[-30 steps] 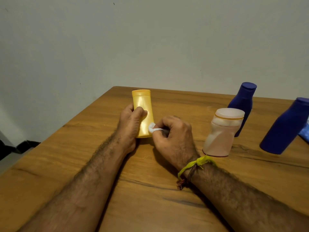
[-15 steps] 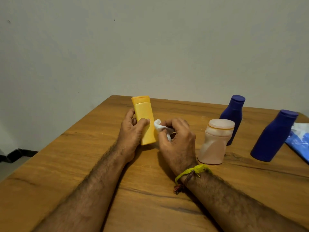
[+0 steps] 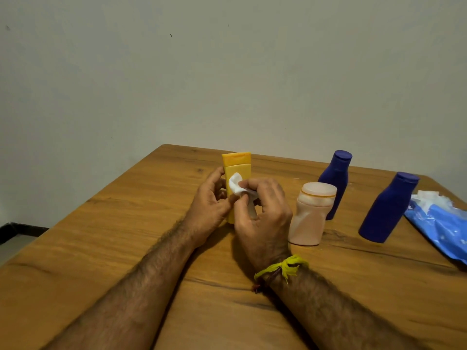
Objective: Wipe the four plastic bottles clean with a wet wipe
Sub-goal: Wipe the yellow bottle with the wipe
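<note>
Wooden table (image 3: 126, 248), seen from its near edge; the far edge meets a plain wall (image 3: 227, 72).

Yellow bottle (image 3: 237, 165): upright toward the far edge, left of the table's middle, flat cap end up. Opaque; contents not visible. Left hand (image 3: 209, 205) grips it from the left side, fingers curled round the lower body. Right hand (image 3: 262, 215) pinches a crumpled white wet wipe (image 3: 236, 184) between thumb and fingers and holds it against the bottle's front face, just under the cap line.

Pale pink bottle (image 3: 309, 215): just right of the right hand, standing on its wide translucent cap. Body looks dented; whether anything is inside I cannot tell.

First blue bottle (image 3: 334, 178): upright behind the pink one, nearer the far edge, cap on, partly hidden by the pink bottle. Opaque.

Second blue bottle (image 3: 386, 210): well to the right, toward the right edge, cap on, opaque.

Blue wipes packet (image 3: 439, 223): lying flat at the right edge, beside the second blue bottle; white material shows at its far end.

Yellow thread band (image 3: 283, 267) tied on the right wrist. Both forearms rest on the table, reaching in from the near edge.
</note>
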